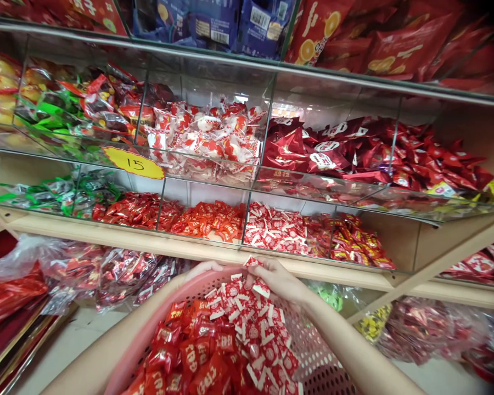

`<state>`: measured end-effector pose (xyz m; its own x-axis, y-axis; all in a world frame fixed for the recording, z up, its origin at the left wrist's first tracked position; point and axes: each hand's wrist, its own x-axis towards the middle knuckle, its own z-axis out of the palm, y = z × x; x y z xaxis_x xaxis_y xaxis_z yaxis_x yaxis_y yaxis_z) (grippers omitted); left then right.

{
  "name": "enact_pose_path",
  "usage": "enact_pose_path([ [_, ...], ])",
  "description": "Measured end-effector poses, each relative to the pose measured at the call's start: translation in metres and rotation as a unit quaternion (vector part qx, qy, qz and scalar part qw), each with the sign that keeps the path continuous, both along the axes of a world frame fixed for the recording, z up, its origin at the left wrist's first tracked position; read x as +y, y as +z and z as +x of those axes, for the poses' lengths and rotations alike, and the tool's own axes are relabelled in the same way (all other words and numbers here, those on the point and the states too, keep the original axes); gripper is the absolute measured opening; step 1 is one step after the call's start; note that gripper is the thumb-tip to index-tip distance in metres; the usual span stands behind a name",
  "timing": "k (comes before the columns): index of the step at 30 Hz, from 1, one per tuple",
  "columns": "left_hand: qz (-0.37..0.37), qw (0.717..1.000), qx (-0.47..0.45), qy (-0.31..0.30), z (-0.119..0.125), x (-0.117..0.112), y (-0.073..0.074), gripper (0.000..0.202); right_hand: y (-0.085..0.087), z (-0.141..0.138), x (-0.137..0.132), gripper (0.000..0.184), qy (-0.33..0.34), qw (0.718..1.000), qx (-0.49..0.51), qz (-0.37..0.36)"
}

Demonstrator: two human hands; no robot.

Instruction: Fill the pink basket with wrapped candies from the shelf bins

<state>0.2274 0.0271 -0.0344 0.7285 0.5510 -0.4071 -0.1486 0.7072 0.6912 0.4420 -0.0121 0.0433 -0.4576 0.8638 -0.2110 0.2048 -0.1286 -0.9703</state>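
A pink perforated plastic basket (313, 340) is held in front of me, loaded with candies. Larger red wrapped candies (197, 351) fill its left part, while small red-and-white wrapped candies (259, 329) lie in a heap toward the right. My left hand (208, 267) grips the far rim of the basket, its fingers mostly hidden behind the rim. Just above the far part of the heap, my right hand (274, 277) is closed on a few of the small red-and-white candies. Beyond it, a shelf compartment holds matching red-and-white candies (275, 227).
Clear-fronted shelf bins (206, 131) of wrapped candies stretch across ahead, with a yellow "15" price tag (134, 162). A wooden shelf edge (119, 236) runs just beyond the basket. Bagged candies (432, 329) sit below at both sides. Blue packets (214, 24) fill an upper shelf.
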Motion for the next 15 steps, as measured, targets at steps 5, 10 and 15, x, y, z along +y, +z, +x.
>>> enact_pose_path([
  [5, -0.006, 1.0, 0.022, -0.012, 0.0, -0.001, 0.01, 0.031, -0.007, 0.016, -0.001, 0.022, -0.01, 0.996, -0.012, 0.086],
  [10, -0.026, 0.999, 0.031, -0.011, 0.0, 0.0, 0.012, 0.031, -0.018, 0.021, 0.002, 0.026, 0.018, 0.99, -0.028, 0.135],
  [15, -0.02, 0.999, 0.04, 0.005, -0.001, 0.001, 0.007, 0.039, -0.021, 0.023, 0.003, 0.029, 0.015, 0.971, -0.109, 0.211],
])
